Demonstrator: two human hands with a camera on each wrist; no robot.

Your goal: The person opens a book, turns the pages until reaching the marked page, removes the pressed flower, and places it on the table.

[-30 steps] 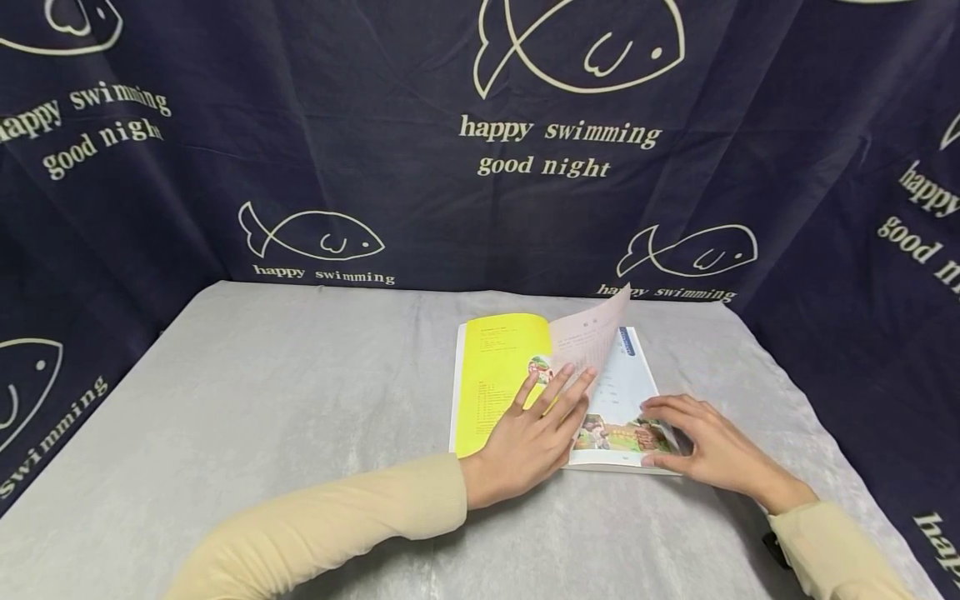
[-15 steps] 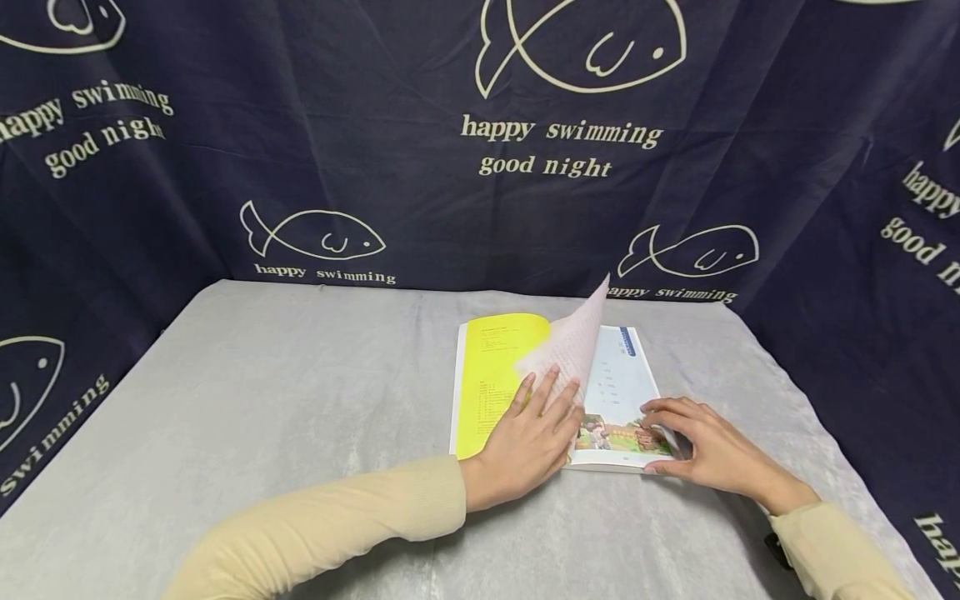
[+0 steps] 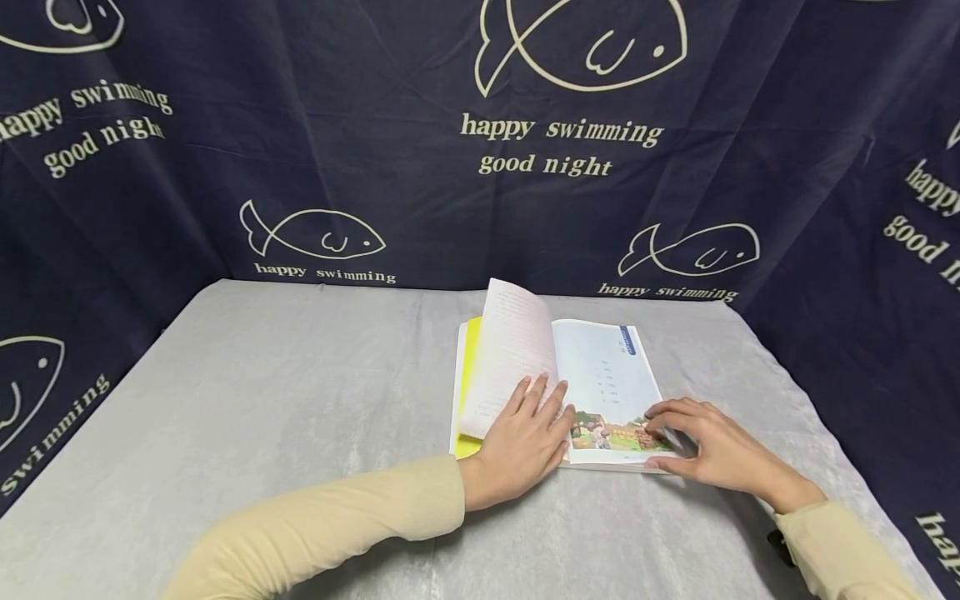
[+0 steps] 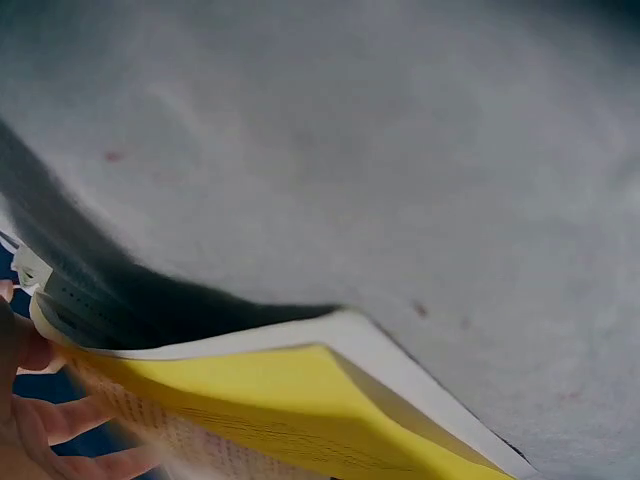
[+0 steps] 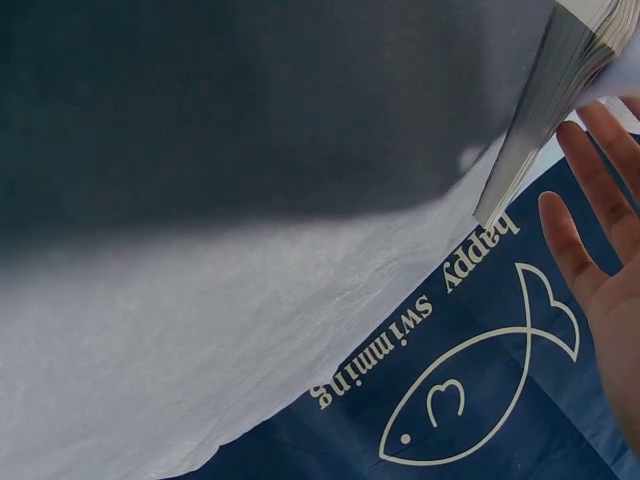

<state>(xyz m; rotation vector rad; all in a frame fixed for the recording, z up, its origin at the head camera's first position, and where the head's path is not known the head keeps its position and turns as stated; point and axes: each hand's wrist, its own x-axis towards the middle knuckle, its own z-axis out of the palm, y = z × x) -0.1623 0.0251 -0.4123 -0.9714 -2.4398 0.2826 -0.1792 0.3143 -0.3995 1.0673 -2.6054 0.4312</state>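
Observation:
An open book (image 3: 611,350) lies on the table, its right page pale blue with a colourful picture along the bottom. A pinkish printed leaf (image 3: 517,342) stands partly raised over the yellow left page (image 3: 468,442). My left hand (image 3: 521,442) rests near the spine with straight, spread fingers on that leaf's lower part. In the left wrist view the yellow page (image 4: 270,390) bows up above a white edge, beside my fingers (image 4: 70,420). My right hand (image 3: 716,446) touches the book's lower right corner, fingers relaxed; the right wrist view has it beside the page edges (image 5: 545,120).
A grey cloth (image 3: 315,375) covers the table around the book. Dark blue curtains (image 3: 420,167) with white fish drawings and lettering hang behind and at both sides. A small black object (image 3: 780,547) shows by the right sleeve.
The pinkish leaf has swung from the right over to the left, now covering most of the yellow page. My left hand has shifted slightly; my right hand stays at the corner.

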